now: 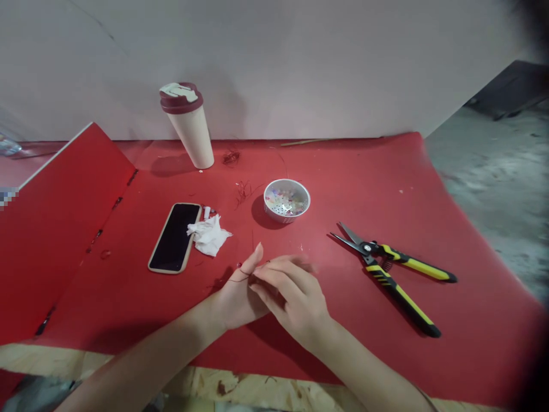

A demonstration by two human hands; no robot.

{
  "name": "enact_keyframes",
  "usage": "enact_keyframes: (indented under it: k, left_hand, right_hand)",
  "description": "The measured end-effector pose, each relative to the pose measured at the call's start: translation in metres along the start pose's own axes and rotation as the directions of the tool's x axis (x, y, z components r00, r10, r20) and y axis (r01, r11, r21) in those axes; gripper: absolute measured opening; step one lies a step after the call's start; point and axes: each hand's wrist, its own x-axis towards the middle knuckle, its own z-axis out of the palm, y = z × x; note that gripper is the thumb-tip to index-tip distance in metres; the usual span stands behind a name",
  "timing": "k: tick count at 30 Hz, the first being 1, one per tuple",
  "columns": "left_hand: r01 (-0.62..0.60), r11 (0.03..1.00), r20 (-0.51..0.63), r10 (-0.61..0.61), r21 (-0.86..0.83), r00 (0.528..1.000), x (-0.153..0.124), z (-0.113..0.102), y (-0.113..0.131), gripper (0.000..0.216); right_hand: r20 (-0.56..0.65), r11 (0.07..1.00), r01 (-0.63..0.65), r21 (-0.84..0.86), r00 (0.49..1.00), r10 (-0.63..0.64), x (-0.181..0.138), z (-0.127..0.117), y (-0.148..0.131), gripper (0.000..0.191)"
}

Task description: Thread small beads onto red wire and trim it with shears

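Observation:
My left hand (240, 300) is palm up over the red tabletop, its thumb stretched out and its other fingers mostly hidden behind my right hand. A thin dark thread (245, 273) crosses the base of that thumb, with a small red bead (239, 265) beside it. My right hand (300, 297) lies over the left palm, fingertips pinched together on the thread. Beyond both hands stands a small white perforated bowl (286, 216) holding many pale, coloured beads.
Yellow-and-black snips (386, 263) lie with blades apart on the right. A phone (174, 237) and crumpled tissue (210, 236) lie to the left. Farther back are a lidded cup (191, 134) and loose thread scraps (230, 158). A red hinged panel (64, 229) rises at the left.

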Motion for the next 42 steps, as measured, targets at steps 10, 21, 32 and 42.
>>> enact_keyframes:
  k: [10,21,32,42]
  left_hand:
    - [-0.102,0.989,0.002,0.103,-0.108,0.995,-0.001,-0.01,-0.005,0.067]
    - [0.094,0.904,0.013,-0.097,-0.418,0.995,0.005,-0.008,-0.009,0.062]
    - [0.121,0.88,0.073,-0.099,-0.46,0.992,0.006,-0.008,-0.011,0.065]
    - [0.12,0.895,0.064,-0.102,-0.43,0.993,0.009,-0.012,-0.014,0.065]
  right_hand:
    - [-0.158,0.998,0.001,-0.068,0.987,-0.011,0.002,-0.009,0.003,0.016]
    - [-0.047,0.998,0.065,-0.013,0.997,-0.066,0.006,-0.005,0.008,0.017]
    - [-0.039,0.969,0.226,-0.101,0.972,-0.231,0.007,-0.004,0.009,0.011]
    - [0.046,0.953,0.264,-0.148,0.965,-0.26,0.002,-0.003,0.014,0.013]
